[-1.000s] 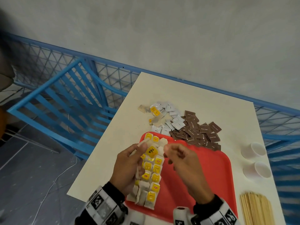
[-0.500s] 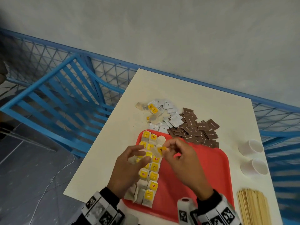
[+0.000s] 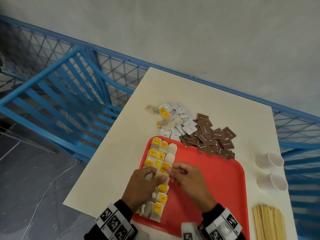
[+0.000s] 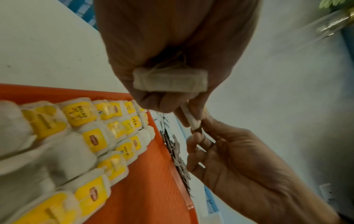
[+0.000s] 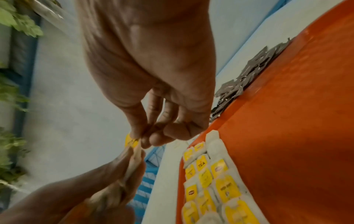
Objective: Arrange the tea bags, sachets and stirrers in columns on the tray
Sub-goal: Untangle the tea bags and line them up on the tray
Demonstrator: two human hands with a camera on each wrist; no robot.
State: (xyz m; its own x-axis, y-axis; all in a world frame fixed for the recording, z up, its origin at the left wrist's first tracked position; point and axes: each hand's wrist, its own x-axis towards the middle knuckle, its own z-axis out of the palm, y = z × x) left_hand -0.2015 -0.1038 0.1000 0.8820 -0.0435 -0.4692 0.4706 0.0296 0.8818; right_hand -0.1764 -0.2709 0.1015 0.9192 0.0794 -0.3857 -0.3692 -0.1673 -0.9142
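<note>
Tea bags with yellow tags [image 3: 156, 142] lie in columns along the left side of the red tray [image 3: 216, 187]. Over them my left hand [image 3: 155, 175] pinches one tea bag [image 3: 163, 168] between thumb and fingers. It keeps a second tea bag [image 4: 170, 81] tucked in its palm. My right hand [image 3: 174, 170] pinches the yellow tag [image 5: 130, 141] of the pinched bag. In the wrist views the columns [image 4: 91, 136] [image 5: 210, 181] lie just below both hands.
Loose tea bags [image 3: 162, 113], white sachets [image 3: 183, 125] and brown sachets [image 3: 213, 139] are piled on the table beyond the tray. Wooden stirrers [image 3: 267, 222] lie at the right front. Two white cups [image 3: 270, 159] [image 3: 272, 181] stand right of the tray. Blue railings run behind the table.
My right hand has closed in on the tea bag that the left hand holds and has taken its yellow tag. Both hands stayed over the tea bag columns.
</note>
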